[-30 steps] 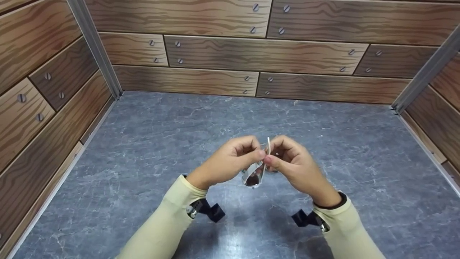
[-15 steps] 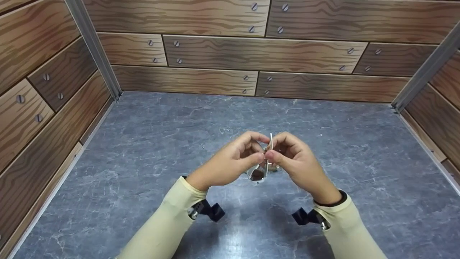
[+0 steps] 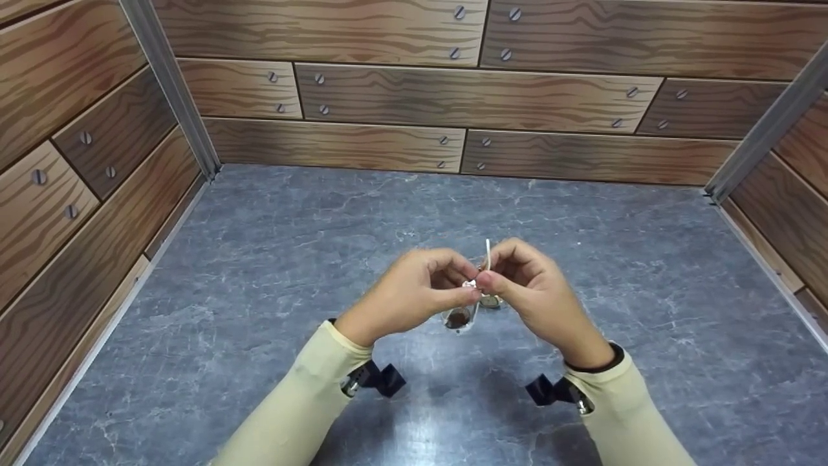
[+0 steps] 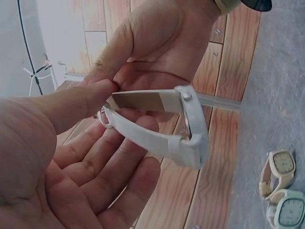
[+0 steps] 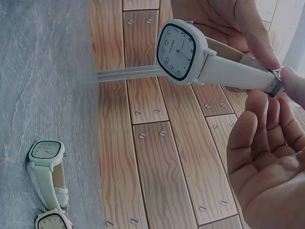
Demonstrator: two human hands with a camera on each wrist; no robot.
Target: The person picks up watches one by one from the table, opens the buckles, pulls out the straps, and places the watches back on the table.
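White round-cornered watch (image 5: 177,52), strap (image 5: 233,73) looped, is pinched by left fingers (image 3: 451,260) and right fingers (image 3: 512,251).

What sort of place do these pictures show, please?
Probably a staged work booth, rather than an ordinary room: wood-print panels stand on three sides of a marbled grey surface, and metal-looking strips run up the corners.

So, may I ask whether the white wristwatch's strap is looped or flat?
Looped: the white strap has both halves meeting at the buckle; whether it is fastened, I cannot tell.
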